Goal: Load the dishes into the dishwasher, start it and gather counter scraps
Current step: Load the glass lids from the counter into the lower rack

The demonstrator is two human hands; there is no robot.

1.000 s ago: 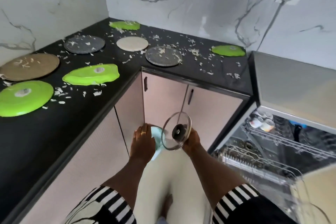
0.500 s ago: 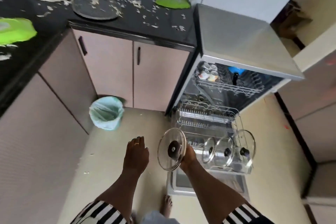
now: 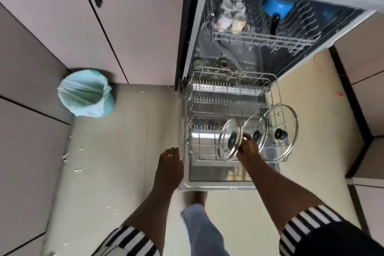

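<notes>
Pinching a round clear glass lid (image 3: 228,147), the right hand (image 3: 248,149) holds it upright at the front edge of the silver wire rack (image 3: 232,87); left hand (image 3: 169,164) fingers pressed together.

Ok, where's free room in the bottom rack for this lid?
Free: the tine rows behind the held lid, up to the bottom rack's back wall, and the front-left corner. Crowded: front right, where the other lids stand.

Both bare forearms reach forward and down. The left hand (image 3: 169,165) hangs flat, palm down, fingers straight and together, holding nothing. The right hand (image 3: 248,149), farther out, curls its fingers round the rim of a glass lid (image 3: 226,131)
</notes>
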